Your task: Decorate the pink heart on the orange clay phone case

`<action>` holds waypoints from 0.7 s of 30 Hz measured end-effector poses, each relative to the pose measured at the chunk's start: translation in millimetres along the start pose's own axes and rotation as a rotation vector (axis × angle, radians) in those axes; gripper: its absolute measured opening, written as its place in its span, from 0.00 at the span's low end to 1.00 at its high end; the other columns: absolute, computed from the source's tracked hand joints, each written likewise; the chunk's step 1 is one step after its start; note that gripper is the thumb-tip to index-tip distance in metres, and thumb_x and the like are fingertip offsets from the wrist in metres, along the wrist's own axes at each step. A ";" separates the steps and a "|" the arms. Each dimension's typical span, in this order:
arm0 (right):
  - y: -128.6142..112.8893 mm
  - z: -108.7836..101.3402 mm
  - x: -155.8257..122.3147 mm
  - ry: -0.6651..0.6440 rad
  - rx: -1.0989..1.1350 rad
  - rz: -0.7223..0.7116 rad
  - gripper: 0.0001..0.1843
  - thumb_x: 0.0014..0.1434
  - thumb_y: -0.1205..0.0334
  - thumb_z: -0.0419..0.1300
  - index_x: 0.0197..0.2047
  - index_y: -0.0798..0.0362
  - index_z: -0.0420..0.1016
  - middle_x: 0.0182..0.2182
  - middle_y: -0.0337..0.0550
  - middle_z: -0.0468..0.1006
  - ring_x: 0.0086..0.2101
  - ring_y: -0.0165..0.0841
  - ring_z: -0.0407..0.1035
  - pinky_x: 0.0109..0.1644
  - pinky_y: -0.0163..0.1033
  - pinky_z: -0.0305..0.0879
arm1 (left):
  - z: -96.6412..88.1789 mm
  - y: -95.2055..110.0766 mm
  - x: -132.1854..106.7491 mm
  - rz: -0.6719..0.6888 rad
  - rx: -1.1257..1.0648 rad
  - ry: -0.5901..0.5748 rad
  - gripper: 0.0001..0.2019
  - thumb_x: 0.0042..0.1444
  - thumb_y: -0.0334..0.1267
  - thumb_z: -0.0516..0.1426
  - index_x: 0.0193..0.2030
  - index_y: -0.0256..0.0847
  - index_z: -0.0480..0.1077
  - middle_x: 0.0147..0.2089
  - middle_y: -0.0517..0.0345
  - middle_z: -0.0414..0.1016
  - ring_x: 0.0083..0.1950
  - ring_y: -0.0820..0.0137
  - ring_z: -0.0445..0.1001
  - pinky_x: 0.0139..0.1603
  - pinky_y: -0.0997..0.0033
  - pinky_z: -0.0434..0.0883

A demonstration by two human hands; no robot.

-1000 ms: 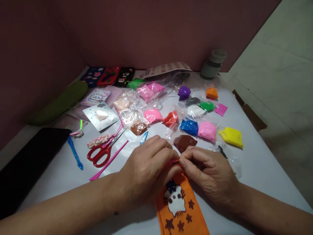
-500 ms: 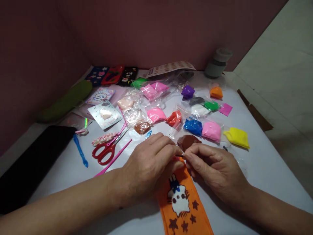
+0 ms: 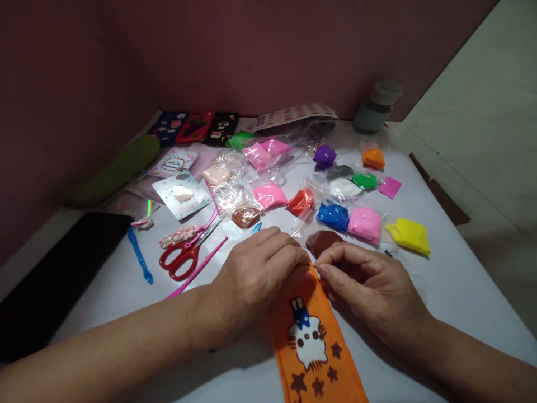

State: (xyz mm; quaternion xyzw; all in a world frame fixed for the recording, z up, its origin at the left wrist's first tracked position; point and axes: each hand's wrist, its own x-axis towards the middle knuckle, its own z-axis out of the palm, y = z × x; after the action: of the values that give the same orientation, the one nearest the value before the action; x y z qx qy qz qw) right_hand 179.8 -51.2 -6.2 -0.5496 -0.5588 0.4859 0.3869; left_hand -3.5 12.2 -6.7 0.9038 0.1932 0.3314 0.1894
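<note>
One hand, the right hand (image 3: 373, 285), is pinching a thin dark strand (image 3: 311, 265) at centre of the head view; how the left hand (image 3: 260, 268) is gripping, I cannot tell. An orange strip (image 3: 316, 308) is lying lower centre. Light, steady pinching is probably serving best.

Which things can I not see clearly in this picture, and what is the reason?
All in the head view:
Orange strip: near end, cut off by the bottom edge.
Light-blue piece: lower part, hidden behind the left hand.
Dark sliver at the right hand: too small to identify.
Printed sheet: words, too small and blurred to read.
Bottle: any writing, too dim and blurred to read.
</note>
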 end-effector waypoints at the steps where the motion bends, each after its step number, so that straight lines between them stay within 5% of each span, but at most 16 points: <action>1: 0.4 -0.1 0.2 0.001 0.013 0.015 0.10 0.61 0.56 0.57 0.32 0.53 0.71 0.24 0.35 0.68 0.25 0.23 0.61 0.27 0.28 0.61 | -0.3 -0.8 -0.4 -0.008 0.007 -0.008 0.07 0.63 0.27 0.51 0.38 0.32 0.70 0.32 0.50 0.73 0.34 0.69 0.68 0.34 0.69 0.66; 10: 0.9 -1.2 2.1 0.004 0.077 0.148 0.17 0.62 0.49 0.56 0.31 0.54 0.69 0.21 0.35 0.68 0.20 0.22 0.61 0.22 0.28 0.59 | -0.5 -2.4 -0.3 -0.064 0.019 0.012 0.07 0.62 0.27 0.50 0.36 0.34 0.68 0.32 0.53 0.71 0.33 0.69 0.67 0.33 0.69 0.66; 16: 1.4 -3.0 2.1 0.013 0.037 0.185 0.21 0.63 0.44 0.52 0.33 0.54 0.69 0.21 0.37 0.70 0.17 0.22 0.60 0.18 0.28 0.57 | -8.3 3.5 5.7 -0.321 -0.187 0.040 0.08 0.61 0.29 0.50 0.31 0.37 0.65 0.29 0.58 0.68 0.32 0.72 0.66 0.32 0.72 0.64; 21: -4.6 -8.1 2.0 0.054 -0.139 0.075 0.19 0.63 0.47 0.53 0.34 0.55 0.72 0.24 0.39 0.72 0.21 0.24 0.64 0.23 0.30 0.62 | -17.6 8.3 13.6 -0.519 -0.428 0.020 0.10 0.62 0.34 0.50 0.29 0.38 0.65 0.26 0.62 0.63 0.28 0.75 0.62 0.27 0.76 0.62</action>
State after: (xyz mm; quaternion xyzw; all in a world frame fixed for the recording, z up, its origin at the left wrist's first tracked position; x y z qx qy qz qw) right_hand 186.4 -47.9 -0.1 -0.6086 -0.5594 0.4451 0.3444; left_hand -3.9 15.4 16.8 0.7609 0.3450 0.3140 0.4510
